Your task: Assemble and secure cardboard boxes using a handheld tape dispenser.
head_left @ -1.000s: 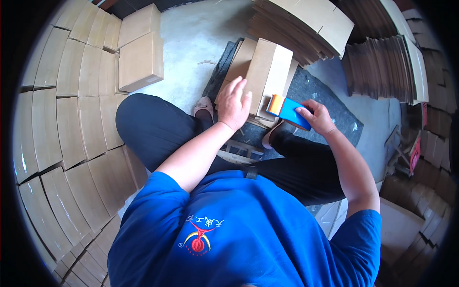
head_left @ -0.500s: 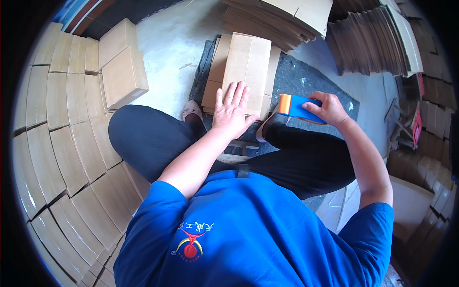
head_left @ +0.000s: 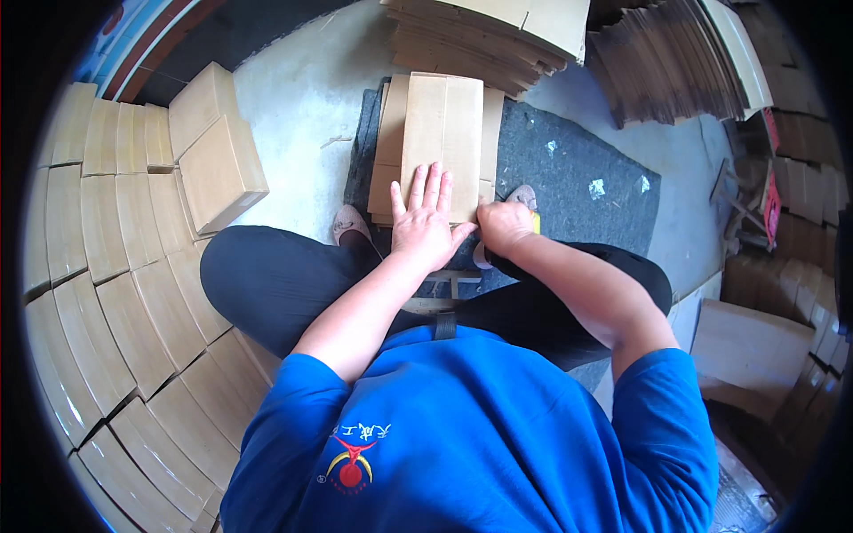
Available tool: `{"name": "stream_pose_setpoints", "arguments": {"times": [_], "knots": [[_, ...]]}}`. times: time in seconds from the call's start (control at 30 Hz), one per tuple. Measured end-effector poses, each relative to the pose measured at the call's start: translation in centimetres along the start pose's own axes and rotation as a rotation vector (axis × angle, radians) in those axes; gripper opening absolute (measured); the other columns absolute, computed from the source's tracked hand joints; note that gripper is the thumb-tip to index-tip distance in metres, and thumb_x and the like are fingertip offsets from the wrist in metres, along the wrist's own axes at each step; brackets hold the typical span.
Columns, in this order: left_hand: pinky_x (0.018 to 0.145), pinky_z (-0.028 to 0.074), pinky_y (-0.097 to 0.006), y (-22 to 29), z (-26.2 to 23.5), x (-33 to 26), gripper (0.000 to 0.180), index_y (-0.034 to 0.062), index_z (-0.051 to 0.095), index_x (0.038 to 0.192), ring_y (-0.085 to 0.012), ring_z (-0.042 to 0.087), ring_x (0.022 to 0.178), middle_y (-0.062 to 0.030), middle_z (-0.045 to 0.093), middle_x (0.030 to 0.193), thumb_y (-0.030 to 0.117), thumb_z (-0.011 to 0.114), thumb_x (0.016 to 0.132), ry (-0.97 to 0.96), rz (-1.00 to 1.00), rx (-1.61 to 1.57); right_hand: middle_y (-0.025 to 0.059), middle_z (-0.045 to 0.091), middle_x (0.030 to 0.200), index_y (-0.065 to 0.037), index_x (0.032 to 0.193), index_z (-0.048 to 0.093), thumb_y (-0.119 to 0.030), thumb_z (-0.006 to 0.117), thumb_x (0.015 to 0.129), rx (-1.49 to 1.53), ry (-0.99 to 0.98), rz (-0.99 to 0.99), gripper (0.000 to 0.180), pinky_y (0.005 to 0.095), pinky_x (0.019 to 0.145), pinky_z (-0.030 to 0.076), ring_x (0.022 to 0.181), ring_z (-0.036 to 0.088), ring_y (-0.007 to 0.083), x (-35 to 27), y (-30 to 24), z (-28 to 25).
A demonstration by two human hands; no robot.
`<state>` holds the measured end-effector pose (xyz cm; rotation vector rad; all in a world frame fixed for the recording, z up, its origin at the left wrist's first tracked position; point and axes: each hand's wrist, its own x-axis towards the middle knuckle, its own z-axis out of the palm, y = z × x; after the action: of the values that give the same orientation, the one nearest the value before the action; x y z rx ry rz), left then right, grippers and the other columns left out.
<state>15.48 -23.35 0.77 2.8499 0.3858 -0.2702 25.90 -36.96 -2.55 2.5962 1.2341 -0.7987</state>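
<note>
A closed brown carton (head_left: 444, 120) lies in front of me, on top of flat cardboard sheets (head_left: 387, 160). My left hand (head_left: 424, 226) rests flat on its near end, fingers spread and pointing away from me. Against the carton's near right corner is my right hand (head_left: 505, 226), closed in a fist. It grips a tape dispenser (head_left: 537, 222), of which only a yellowish bit shows beside the wrist; the hand hides the rest.
Stacked cartons (head_left: 124, 266) form a wall on my left, with larger boxes (head_left: 218, 178) at its far end. Piles of flattened cardboard (head_left: 480, 44) stand ahead, others (head_left: 666, 67) to the right. A dark mat (head_left: 577, 178) covers the floor under the carton.
My right hand has swung left and in to the carton's near right corner, and the blue and orange dispenser is now mostly out of sight. My left hand stays flat on the carton.
</note>
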Motion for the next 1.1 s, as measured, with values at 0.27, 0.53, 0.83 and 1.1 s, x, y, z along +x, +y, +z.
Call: {"name": "stream_pose_setpoints", "arguments": {"times": [0.27,0.53,0.83,1.1], "knots": [[0.104,0.03,-0.049,-2.1,-1.7,6.6,0.029,0.0099,0.067,0.111,-0.0289,0.047,0.123,-0.0108,0.056,0.128,0.026,0.056,0.089,0.38,-0.038,-0.383,0.0078,0.074,0.094,-0.013,0.094,0.072,-0.018,0.059,0.086,-0.356,-0.265,-0.372,0.016,0.0448,0.071,0.052,0.089,0.072,0.0236,-1.8,-1.4,-0.6],[0.121,0.011,-0.044,-7.5,-3.2,17.8,0.062,0.0112,0.043,0.145,-0.0246,0.025,0.146,-0.0078,0.037,0.153,0.04,0.057,0.092,0.153,-0.028,-0.218,0.0191,0.071,0.099,-0.005,0.126,0.054,-0.037,0.062,0.086,0.236,-0.26,-0.087,0.051,0.0464,0.082,0.055,0.095,0.069,0.0334,-0.7,-7.4,0.7],[0.102,0.043,-0.039,-11.2,-0.7,11.8,0.061,0.0051,0.065,0.117,-0.032,0.052,0.114,-0.0161,0.057,0.115,0.036,0.085,0.068,0.446,-0.365,-0.639,0.0142,0.071,0.108,-0.01,0.113,0.065,-0.035,0.064,0.085,0.031,-0.193,0.243,0.038,0.0411,0.085,0.055,0.101,0.068,0.0307,-0.8,5.6,-8.9],[0.112,0.034,-0.038,-7.9,4.4,6.6,0.087,0.001,0.026,0.149,-0.036,0.04,0.135,-0.0243,0.037,0.148,0.03,0.075,0.084,0.437,-0.341,-0.819,0.0158,0.07,0.11,-0.007,0.113,0.063,-0.033,0.065,0.082,0.083,-0.09,0.377,0.04,0.042,0.088,0.054,0.103,0.067,0.0321,1.8,9.1,-6.3]]}}
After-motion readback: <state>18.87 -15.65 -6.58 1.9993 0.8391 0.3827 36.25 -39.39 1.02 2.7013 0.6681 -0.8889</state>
